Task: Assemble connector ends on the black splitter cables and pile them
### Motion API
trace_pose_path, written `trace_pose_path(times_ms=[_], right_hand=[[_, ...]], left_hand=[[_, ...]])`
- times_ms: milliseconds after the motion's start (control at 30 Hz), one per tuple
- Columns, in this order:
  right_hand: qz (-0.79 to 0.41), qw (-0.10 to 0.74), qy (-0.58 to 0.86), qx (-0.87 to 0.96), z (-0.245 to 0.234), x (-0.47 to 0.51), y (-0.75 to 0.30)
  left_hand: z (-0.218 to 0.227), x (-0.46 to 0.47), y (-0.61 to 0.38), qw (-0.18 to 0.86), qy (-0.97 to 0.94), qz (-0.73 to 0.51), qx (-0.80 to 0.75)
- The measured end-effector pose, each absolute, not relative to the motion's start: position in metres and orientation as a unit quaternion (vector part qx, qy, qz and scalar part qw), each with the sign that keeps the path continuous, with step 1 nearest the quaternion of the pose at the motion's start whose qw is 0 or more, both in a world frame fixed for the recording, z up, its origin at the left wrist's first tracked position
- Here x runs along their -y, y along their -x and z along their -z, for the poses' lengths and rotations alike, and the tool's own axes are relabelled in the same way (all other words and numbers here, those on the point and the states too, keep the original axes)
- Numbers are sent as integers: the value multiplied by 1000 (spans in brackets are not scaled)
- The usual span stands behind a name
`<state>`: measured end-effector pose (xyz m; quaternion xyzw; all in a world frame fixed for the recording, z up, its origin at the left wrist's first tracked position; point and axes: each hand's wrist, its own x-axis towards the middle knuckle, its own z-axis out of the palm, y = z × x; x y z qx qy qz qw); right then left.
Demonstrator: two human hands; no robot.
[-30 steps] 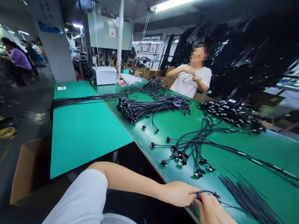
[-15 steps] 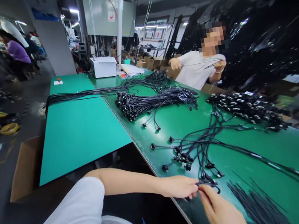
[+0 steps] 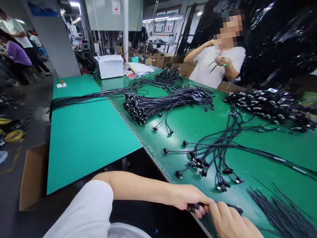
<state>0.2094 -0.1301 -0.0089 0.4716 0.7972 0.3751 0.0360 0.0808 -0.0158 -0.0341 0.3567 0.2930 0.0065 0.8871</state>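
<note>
Our left hand (image 3: 191, 199) is closed around a black cable (image 3: 235, 207), its thumb and fingers pinching near a dark connector end (image 3: 193, 208) that pokes out below the palm side; our right hand (image 3: 235, 224) meets it, fingers curled over the same cable, a short length of which shows beyond the knuckles; the cable sits between both hands, above the near edge of the green surface (image 3: 306, 148); we judge it light and springy, soft enough to bend yet likely to twist, with a smooth jacket that could slip through loose fingers; we would take hold just behind the connector, where the lead looks firmest, and spare the joint any sharp bend; just beside the right hand lies a fan of thin black strands (image 3: 279, 212), fine and easily scattered; ahead, a loose cluster of connector-ended leads (image 3: 197, 163) spreads close to our knuckles, its crossing cables apt to snag; farther off lie a thick cable bundle (image 3: 171, 103) and, to the right, a heap of black plugs (image 3: 269, 104); across the surface a co-worker in a white shirt (image 3: 209, 71) holds thin dark leads (image 3: 214, 65), well apart from our hands; a white box-shaped unit (image 3: 110, 67) stands at the far end, out of our way.
</note>
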Motion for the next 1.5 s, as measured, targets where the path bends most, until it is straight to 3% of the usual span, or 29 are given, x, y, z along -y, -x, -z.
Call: trace_pose_path(times_ms=[267,500,633,800,867,967,1133,1233,1333,1433,1500], right_hand=[[-357,-8,-448,-819,3,134,-212],[-280,-142,-580,-752,-11,142,-203],[-92,-224,-686,-686,-8,145,-196],[249,-539,-678,-434,2,158,-178],[378,-606,-614,-337,12,169,-171],[483,-607,-572,-266,23,192,-172],[427,-601,-616,-278,16,224,-193],[301,-626,-634,-340,3,231,-187],[240,-513,-683,-460,4,236,-163],[259,-346,-728,-532,23,238,-147],[261,-354,-742,-506,37,236,-149]], left_hand=[[6,40,-74,812,-461,-38,-355],[-18,52,-82,784,-507,-95,-345],[-16,61,-81,757,-548,-142,-326],[-4,81,-79,719,-572,-256,-300],[3,87,-75,658,-634,-305,-267],[13,96,-60,567,-728,-330,-201],[32,115,-33,464,-828,-307,-72],[47,115,-35,585,-788,-177,-71],[48,108,-40,732,-661,-106,-130],[32,103,-29,754,-630,-153,-105],[20,103,-16,723,-661,-194,-57]])
